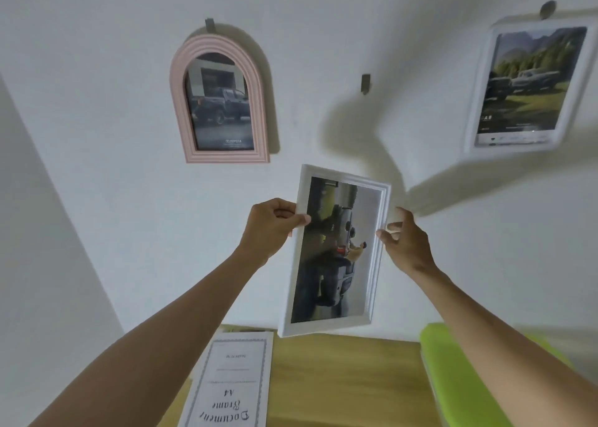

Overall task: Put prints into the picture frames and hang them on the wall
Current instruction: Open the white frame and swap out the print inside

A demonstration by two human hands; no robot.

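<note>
I hold a white rectangular frame (336, 248) with a truck print up in front of the wall, tilted, print turned sideways. My left hand (271, 226) pinches its left edge, thumb on the front. My right hand (404, 239) grips its right edge with the fingertips. Above it a bare grey wall hook (365, 83) sticks out of the white wall. A pink arched frame (220, 103) with a dark truck print hangs on a hook at the upper left. A white rounded frame (530, 87) with a landscape car print hangs at the upper right.
Below lies a wooden table (343, 381) against the wall. A "Document Frame A4" insert sheet (229, 381) lies on its left part. A lime-green flat object (466, 375) sits on its right side.
</note>
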